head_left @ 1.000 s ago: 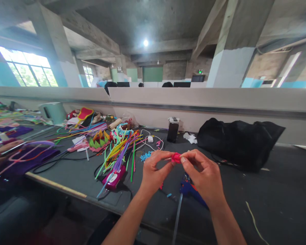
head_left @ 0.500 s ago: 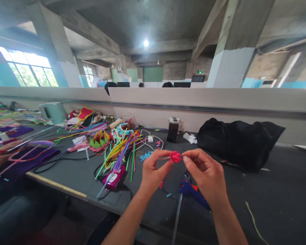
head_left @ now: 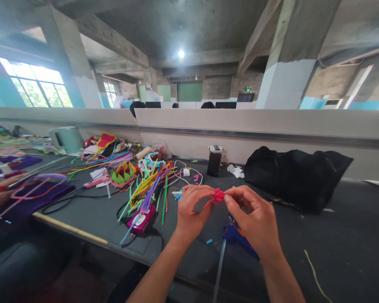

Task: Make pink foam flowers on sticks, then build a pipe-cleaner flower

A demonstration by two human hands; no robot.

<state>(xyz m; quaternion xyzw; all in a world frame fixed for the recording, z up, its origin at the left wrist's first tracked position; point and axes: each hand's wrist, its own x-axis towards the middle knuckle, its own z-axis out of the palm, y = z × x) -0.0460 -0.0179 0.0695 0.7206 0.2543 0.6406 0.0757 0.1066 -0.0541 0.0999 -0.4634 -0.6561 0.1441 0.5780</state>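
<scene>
Between my hands is a small bright pink flower [head_left: 218, 195] with bunched, fuzzy-looking petals. My left hand [head_left: 194, 206] is closed on its left side, and a thin pale stick [head_left: 177, 192] pokes out beyond those fingers. From the right, thumb and forefinger of my right hand [head_left: 255, 212] pinch the flower's edge. Below the right hand lies a blue glue gun [head_left: 235, 237], partly hidden, with a clear glue stick [head_left: 220, 267] at its near end. A little blue scrap [head_left: 209, 241] rests on the table beneath my left hand.
Many coloured pipe cleaners [head_left: 150, 187] lie left of my hands, beside a magenta box [head_left: 141, 219]. A phone [head_left: 214, 164] stands upright behind the hands. At right sits a black bag [head_left: 297, 179]. Another person's hand [head_left: 3, 195] works with pipe cleaners at far left.
The flower has turned a little between my fingers and shifted slightly right. The pale stick now shows to the left of my left hand.
</scene>
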